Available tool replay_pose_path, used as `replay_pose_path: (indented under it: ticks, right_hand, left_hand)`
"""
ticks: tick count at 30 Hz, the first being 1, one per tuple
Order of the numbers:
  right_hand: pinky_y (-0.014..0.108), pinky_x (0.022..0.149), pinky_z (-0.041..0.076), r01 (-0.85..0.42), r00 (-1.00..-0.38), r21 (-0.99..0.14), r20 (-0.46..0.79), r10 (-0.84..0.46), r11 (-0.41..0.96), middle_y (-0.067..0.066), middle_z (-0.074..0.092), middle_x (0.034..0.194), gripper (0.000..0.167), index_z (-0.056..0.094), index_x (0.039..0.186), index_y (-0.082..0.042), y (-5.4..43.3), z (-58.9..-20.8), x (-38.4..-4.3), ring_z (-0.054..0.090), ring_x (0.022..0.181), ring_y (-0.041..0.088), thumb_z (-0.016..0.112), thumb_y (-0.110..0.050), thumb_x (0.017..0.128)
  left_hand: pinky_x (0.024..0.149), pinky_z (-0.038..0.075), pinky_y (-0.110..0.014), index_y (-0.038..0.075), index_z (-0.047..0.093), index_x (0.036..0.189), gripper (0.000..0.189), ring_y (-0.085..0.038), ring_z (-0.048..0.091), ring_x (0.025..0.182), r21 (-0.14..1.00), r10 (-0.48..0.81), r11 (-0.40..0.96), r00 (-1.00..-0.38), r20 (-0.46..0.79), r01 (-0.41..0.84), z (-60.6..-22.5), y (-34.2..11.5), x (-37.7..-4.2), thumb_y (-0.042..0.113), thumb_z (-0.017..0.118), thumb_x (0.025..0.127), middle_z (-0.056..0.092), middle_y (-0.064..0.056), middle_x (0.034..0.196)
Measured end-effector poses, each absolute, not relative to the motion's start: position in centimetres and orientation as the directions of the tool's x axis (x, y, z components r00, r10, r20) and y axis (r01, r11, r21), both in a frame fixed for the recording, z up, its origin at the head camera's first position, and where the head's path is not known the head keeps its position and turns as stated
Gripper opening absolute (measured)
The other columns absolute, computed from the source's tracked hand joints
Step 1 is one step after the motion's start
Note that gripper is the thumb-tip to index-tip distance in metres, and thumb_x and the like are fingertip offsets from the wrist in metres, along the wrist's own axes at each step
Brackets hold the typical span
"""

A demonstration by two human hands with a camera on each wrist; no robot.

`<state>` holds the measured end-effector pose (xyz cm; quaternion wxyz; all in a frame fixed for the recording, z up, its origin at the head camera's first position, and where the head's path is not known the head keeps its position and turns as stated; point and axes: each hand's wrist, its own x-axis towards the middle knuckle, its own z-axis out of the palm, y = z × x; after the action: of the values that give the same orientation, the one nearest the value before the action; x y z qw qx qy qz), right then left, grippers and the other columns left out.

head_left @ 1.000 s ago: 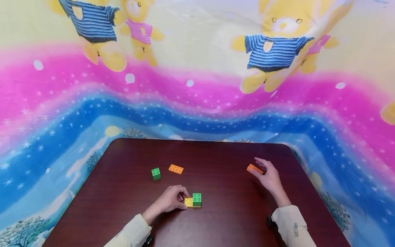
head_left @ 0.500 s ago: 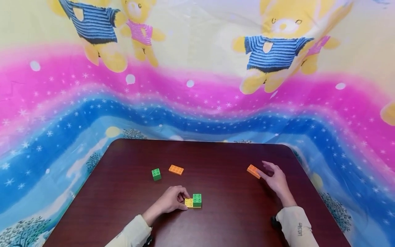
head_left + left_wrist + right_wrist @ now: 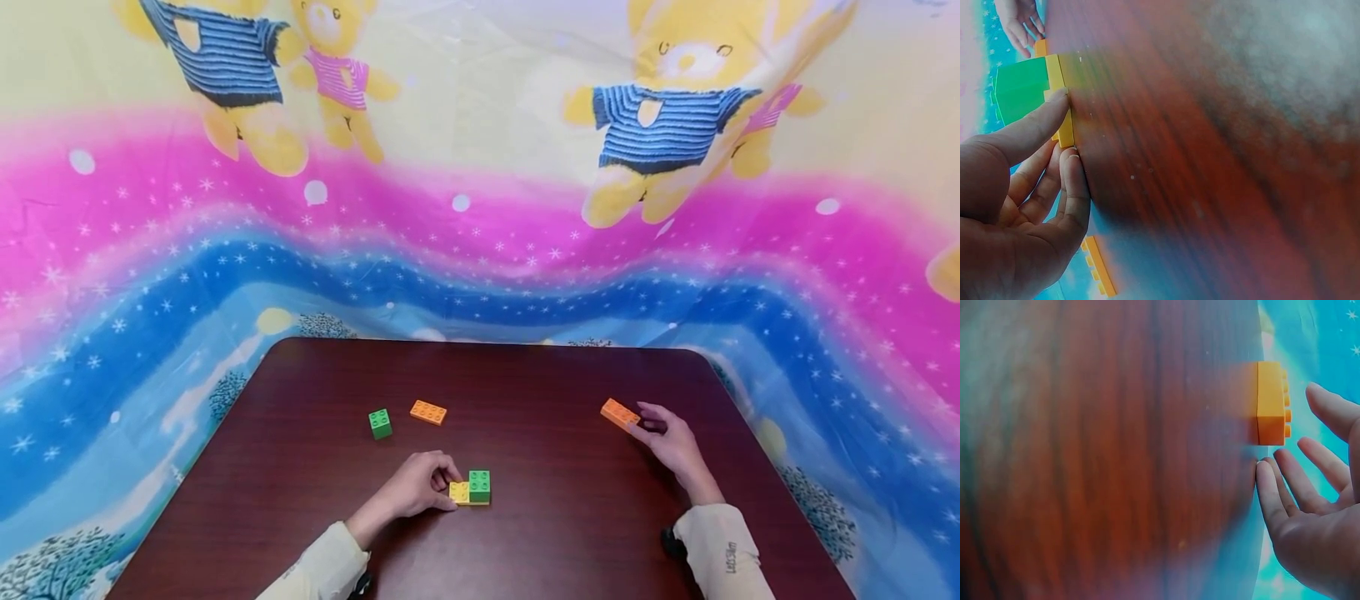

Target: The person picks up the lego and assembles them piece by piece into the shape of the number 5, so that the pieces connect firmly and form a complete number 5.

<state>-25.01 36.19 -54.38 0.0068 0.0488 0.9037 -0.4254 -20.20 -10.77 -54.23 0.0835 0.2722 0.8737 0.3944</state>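
The left hand (image 3: 420, 485) is positioned at the near centre of a dark red-brown wood-grain table (image 3: 555, 450), thumb and fingers pinching the left end of a yellow studded plate (image 3: 459, 492). A two-by-two green brick (image 3: 479, 486) is seated on the right half of the yellow plate; four studs are exposed on the left half. The right hand (image 3: 670, 437) is at the right side of the table, beside an orange studded brick (image 3: 618, 412). Its fingers are spread and loosely bent, with nothing gripped; the right wrist view shows a gap between thumb and brick, and whether any fingertip makes contact cannot be told. The orange brick lies flat, set obliquely, studs up. At the far left of the table, a loose two-by-two green block (image 3: 380, 423) stands just beside a flat two-by-four orange plate (image 3: 428, 412), which lies to its right and slightly farther away. The off-white right sleeve (image 3: 720, 546) carries small dark lettering that appears to read "Let'sSlim"; the final letters are not fully distinct. A printed cloth (image 3: 487, 217) with bears in striped shirts hangs behind the table.
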Motion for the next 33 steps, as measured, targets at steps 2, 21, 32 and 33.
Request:
replay_pose_path:
  ticks: [2,21,32,33]
  right_hand:
    - [0.056,0.104,0.05,0.093,-0.995,-0.768,-0.06,0.074,0.634,0.027,0.049,0.149,0.066,0.045,0.155,-0.006,36.2,-54.5,-25.1,0.052,0.13,0.043,0.071,-0.031,0.1]
    - [0.049,0.091,0.054,0.112,-0.993,-0.734,-0.062,0.097,0.669,0.026,0.061,0.133,0.047,0.059,0.142,-0.003,35.3,-54.9,-25.6,0.06,0.112,0.037,0.071,-0.018,0.099]
    - [0.049,0.092,0.054,0.116,-0.992,-0.739,-0.059,0.109,0.664,0.026,0.062,0.133,0.046,0.061,0.14,-0.001,35.1,-54.6,-25.9,0.061,0.111,0.036,0.072,-0.018,0.098]
    - [0.049,0.091,0.054,0.113,-0.993,-0.739,-0.056,0.108,0.664,0.027,0.062,0.133,0.046,0.061,0.139,-0.001,35.1,-54.6,-25.9,0.061,0.111,0.036,0.072,-0.018,0.098]
  left_hand:
    - [0.069,0.052,-0.02,0.008,0.075,0.094,0.03,-0.016,0.062,0.078,0.735,0.54,0.54,-0.839,0.072,0.41,-54.3,-10.8,-20.2,0.005,0.094,0.071,0.066,-0.004,0.087]
    - [0.069,0.053,-0.021,0.009,0.075,0.094,0.03,-0.014,0.062,0.078,0.74,0.537,0.54,-0.841,0.065,0.402,-54.5,-10.8,-20.0,0.006,0.094,0.071,0.066,-0.003,0.087]
    - [0.069,0.052,-0.021,0.008,0.075,0.095,0.03,-0.017,0.062,0.079,0.739,0.538,0.541,-0.841,0.064,0.402,-54.2,-10.8,-20.1,0.007,0.094,0.073,0.066,-0.004,0.088]
    - [0.069,0.052,-0.021,0.008,0.075,0.096,0.03,-0.017,0.062,0.079,0.739,0.538,0.541,-0.841,0.064,0.402,-54.1,-10.8,-20.1,0.007,0.094,0.073,0.066,-0.004,0.088]
